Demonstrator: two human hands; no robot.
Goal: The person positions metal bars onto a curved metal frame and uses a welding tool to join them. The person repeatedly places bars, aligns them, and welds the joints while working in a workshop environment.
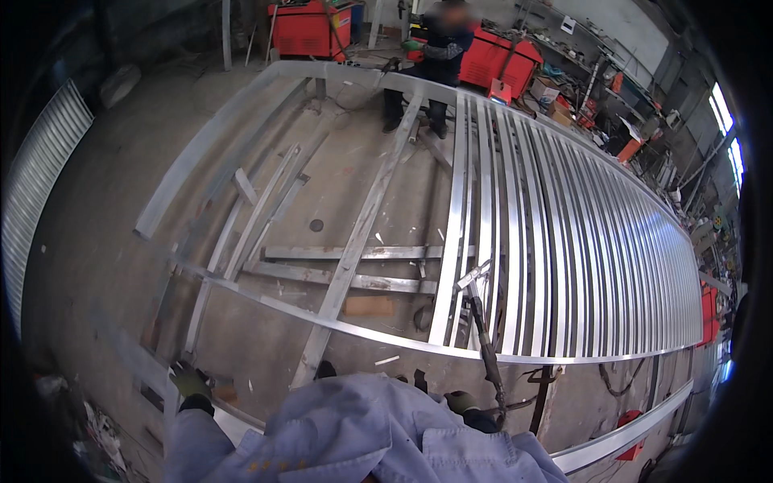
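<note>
My left hand (189, 380), in a green and dark glove, is at the lower left. Its fingers curl at a silvery metal bar (145, 364), which looks blurred toward its outer end. Close to my body is my right hand (460, 401), also gloved; its fingers are mostly hidden. Just right of that hand, a black cable (493, 372) runs up to a torch-like tool (473, 280) with a pale head, lying on the slats. A large metal frame (382, 336) spreads before me, its right part filled with shiny parallel slats (580, 266).
Across the frame a co-worker (447, 44) in dark clothes sits by red machines (310, 30). Loose metal bars (354, 253) lie inside the frame's left part. A corrugated panel (40, 185) stands far left. Cluttered shelves (596, 72) line the right. Another long bar (636, 435) lies lower right.
</note>
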